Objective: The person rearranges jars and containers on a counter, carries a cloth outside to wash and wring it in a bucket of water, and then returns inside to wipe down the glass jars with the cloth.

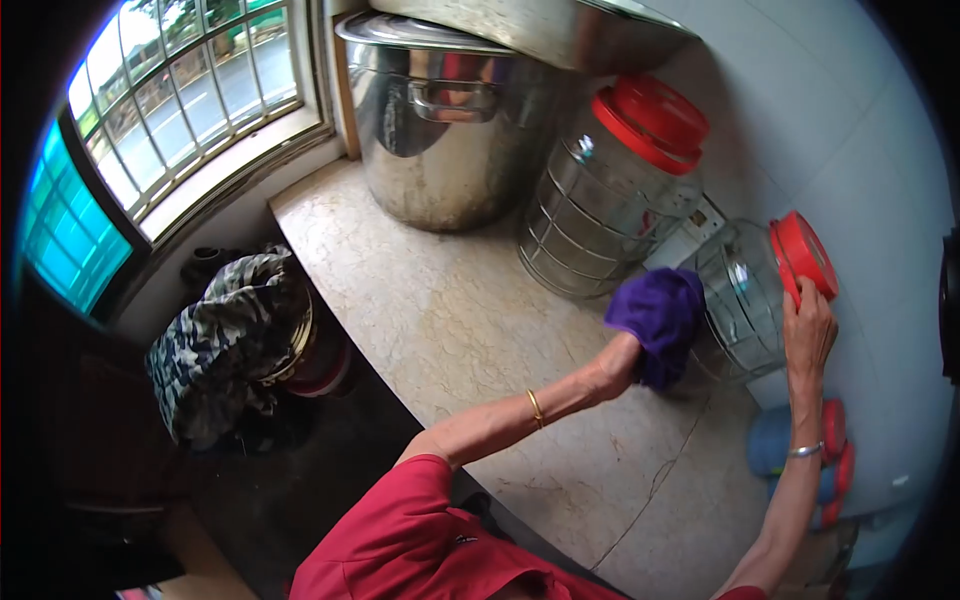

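Observation:
A purple cloth (660,318) covers the fingers of my left hand (617,365), which presses it to the side of a clear jar (738,310). The cloth hides how those fingers lie. At the jar's top is a red lid (803,255), and my right hand (809,338) grips its near edge with the fingertips. This jar leans with its lid toward the tiled wall. Left of it stands a larger clear jar (600,215) with ridged sides and its own red lid (652,122).
A big steel pot (450,150) with a lid stands on the stone counter (450,310), a metal basin (540,30) above it. Blue containers with red lids (785,440) sit at the right. Camouflage cloth (225,340) drapes over a bucket left of the counter, below a barred window.

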